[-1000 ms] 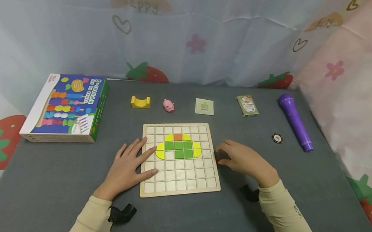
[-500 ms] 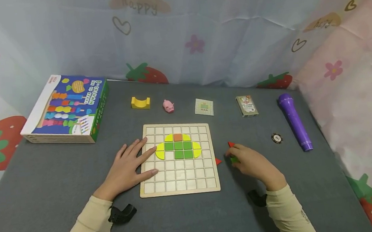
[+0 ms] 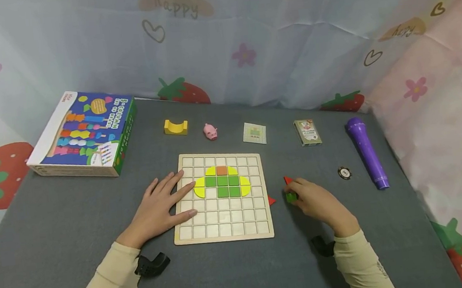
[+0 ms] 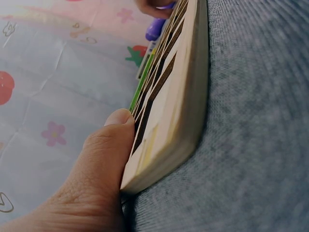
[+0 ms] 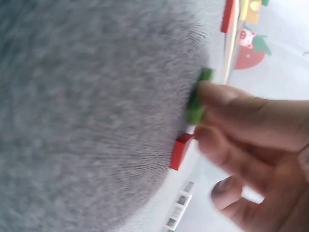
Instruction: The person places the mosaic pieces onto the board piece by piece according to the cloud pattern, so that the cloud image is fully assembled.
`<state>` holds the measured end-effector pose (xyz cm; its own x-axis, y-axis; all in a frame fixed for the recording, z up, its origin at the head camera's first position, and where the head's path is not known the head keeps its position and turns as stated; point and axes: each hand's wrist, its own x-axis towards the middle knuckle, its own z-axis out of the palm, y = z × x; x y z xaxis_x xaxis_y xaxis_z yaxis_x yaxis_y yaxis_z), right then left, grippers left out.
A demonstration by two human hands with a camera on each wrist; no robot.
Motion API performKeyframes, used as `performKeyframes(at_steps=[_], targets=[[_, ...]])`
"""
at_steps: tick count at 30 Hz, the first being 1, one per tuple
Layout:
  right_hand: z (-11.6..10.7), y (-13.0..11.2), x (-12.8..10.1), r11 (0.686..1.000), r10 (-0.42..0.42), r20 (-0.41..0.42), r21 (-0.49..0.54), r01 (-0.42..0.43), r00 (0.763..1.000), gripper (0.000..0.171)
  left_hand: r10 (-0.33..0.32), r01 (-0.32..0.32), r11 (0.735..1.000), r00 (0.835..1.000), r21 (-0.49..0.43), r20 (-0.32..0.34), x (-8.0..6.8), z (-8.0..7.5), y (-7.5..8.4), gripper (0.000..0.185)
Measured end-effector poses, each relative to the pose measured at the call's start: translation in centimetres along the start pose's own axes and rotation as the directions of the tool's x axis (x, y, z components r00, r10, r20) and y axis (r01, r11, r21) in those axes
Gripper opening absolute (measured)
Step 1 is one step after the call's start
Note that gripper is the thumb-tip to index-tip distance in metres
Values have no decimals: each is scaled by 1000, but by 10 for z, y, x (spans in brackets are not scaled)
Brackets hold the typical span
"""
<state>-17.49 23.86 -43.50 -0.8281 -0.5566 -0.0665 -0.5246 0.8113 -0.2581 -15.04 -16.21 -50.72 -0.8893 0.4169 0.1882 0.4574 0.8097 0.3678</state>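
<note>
My left hand (image 3: 159, 209) lies spread over the left edge of a wooden grid board (image 3: 222, 230), its thumb (image 4: 104, 145) along the rim in the left wrist view. On the board sit green square tiles (image 3: 222, 180), an orange square tile (image 3: 221, 170) and yellow rounded tiles (image 3: 244, 185). To the right of the board, my right hand (image 3: 319, 202) pinches a green tile (image 5: 197, 104) between thumb and finger, close over the table. A red tile (image 3: 287, 180) lies just beyond those fingers. Another red triangular tile (image 3: 272, 201) pokes out from the board's right edge.
Behind the board stand a yellow curved block (image 3: 175, 127), a pink pig figure (image 3: 210, 131), a pattern card (image 3: 254, 133) and a playing-card box (image 3: 308, 132). A poker chip (image 3: 344, 173) and purple microphone (image 3: 367, 154) lie right. A game box (image 3: 84, 135) sits back left.
My right hand has moved rightward from the board's edge, uncovering the red triangular tile there, and now holds the green tile. My left hand stays in place on the board.
</note>
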Motion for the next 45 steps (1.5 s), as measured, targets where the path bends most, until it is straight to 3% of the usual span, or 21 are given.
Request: performKeyframes(at_steps=[6, 15, 22, 30, 45], targets=[[-2, -17, 13, 1000, 3, -35, 11, -3, 999, 24, 0, 0, 1000, 1000, 2, -3, 0, -3, 0, 74], [6, -62, 48, 982, -184, -27, 44, 185, 983, 23, -2, 2, 1000, 1000, 8, 5, 0, -2, -1, 75], [10, -92, 81, 964, -263, 21, 45, 262, 965, 22, -13, 13, 1000, 1000, 5, 13, 0, -2, 0, 75], [15, -115, 108, 962, -274, 92, 33, 272, 957, 20, 3, -3, 1000, 1000, -2, 6, 0, -2, 2, 73], [19, -128, 117, 963, -255, 149, -47, 265, 955, 21, 5, -5, 1000, 1000, 5, -4, -1, -1, 0, 73]])
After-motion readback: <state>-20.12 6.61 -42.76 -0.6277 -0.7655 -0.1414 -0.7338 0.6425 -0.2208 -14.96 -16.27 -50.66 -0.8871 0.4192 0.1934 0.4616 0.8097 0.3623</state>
